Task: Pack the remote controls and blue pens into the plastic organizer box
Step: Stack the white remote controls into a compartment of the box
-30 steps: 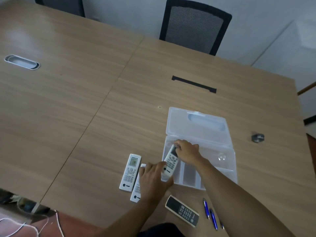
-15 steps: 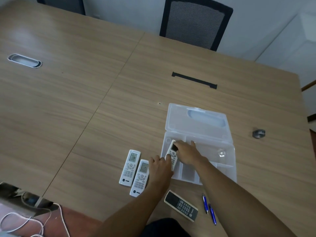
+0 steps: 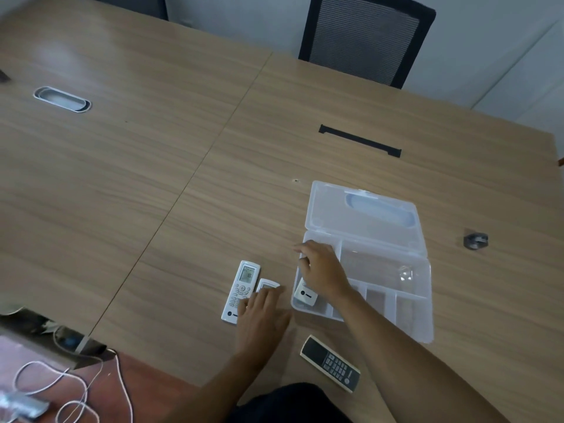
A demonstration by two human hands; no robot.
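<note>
**One remote in the box, two white ones under our left hand**

Our right hand [image 3: 320, 271] hangs over the leftmost compartment of the plastic organizer box [image 3: 381, 288], its fingers [image 3: 300, 247] loosely spread and curled downward, closed on nothing we can see. Directly beneath the palm lies a white remote [image 3: 305, 296], its logo end poking out toward us inside that narrow compartment; the rest of it is hidden by the hand, and we cannot tell whether the fingertips touch it.

Our left hand [image 3: 264, 315] lies flat just left of the box, fingers [image 3: 268, 296] spread and extended over a second white remote [image 3: 268, 283], of which only the far end shows beyond the fingertips. We cannot tell whether the hand presses on it or merely covers it. Touching or nearly touching that one, just left of the fingers, a third white remote [image 3: 242, 288] lies on the desk [image 3: 152, 209] with its lit screen facing up.

Nearer to us than both hands, a dark remote [image 3: 331, 363] rests at an angle on the desk, apart from the box.

Beyond the right fingers the box's clear lid [image 3: 363, 215] lies open flat. Farther right a small dark metal object [image 3: 475, 239] sits alone. A black mesh chair [image 3: 364, 38] stands at the far edge of the desk, and white cables [image 3: 70, 389] trail on the floor to our left.
</note>
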